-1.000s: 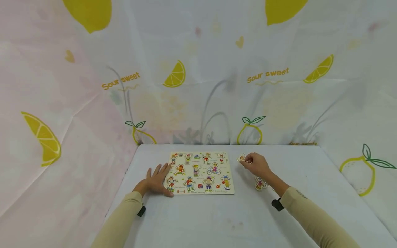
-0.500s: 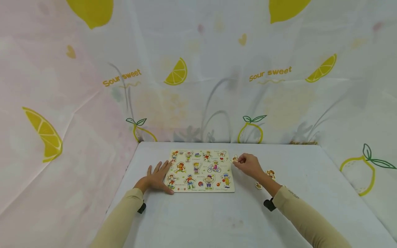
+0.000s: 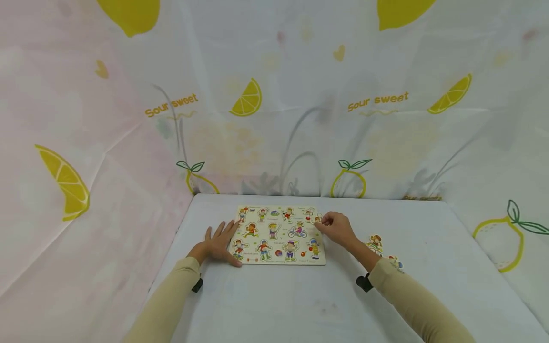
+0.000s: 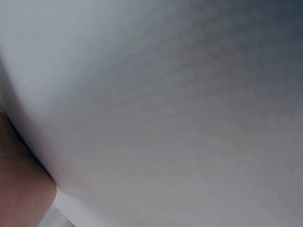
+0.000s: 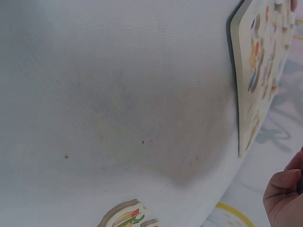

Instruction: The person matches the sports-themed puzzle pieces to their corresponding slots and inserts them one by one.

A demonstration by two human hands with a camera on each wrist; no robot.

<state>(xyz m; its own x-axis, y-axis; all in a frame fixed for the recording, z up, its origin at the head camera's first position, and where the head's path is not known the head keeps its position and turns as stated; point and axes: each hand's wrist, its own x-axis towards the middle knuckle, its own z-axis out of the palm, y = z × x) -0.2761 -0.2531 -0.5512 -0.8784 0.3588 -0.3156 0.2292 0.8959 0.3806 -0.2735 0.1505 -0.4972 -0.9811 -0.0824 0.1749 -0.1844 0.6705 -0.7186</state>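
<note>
A pale wooden puzzle board [image 3: 276, 240] printed with sporty cartoon figures lies flat on the table. My left hand [image 3: 219, 244] rests spread at its left edge, fingertips over the rim and thumb at the front corner. Between thumb and fingers my right hand [image 3: 336, 227] pinches a small puzzle piece [image 3: 318, 220], held over the board's right edge near the upper corner. The fingers partly cover that piece. In the right wrist view, the curled right hand [image 5: 284, 196] shows at the lower right, its piece out of sight.
Loose puzzle pieces [image 3: 375, 242] lie on the white table [image 3: 279, 305] right of the board, partly behind the right forearm. Another loose piece [image 3: 395, 261] is beside the sleeve. A lemon-printed cloth [image 3: 291, 143] hangs behind the table.
My right hand has carried the pinched piece leftward, from beside the board to over its right edge. More of the loose pieces now shows. The left hand has stayed in place.
</note>
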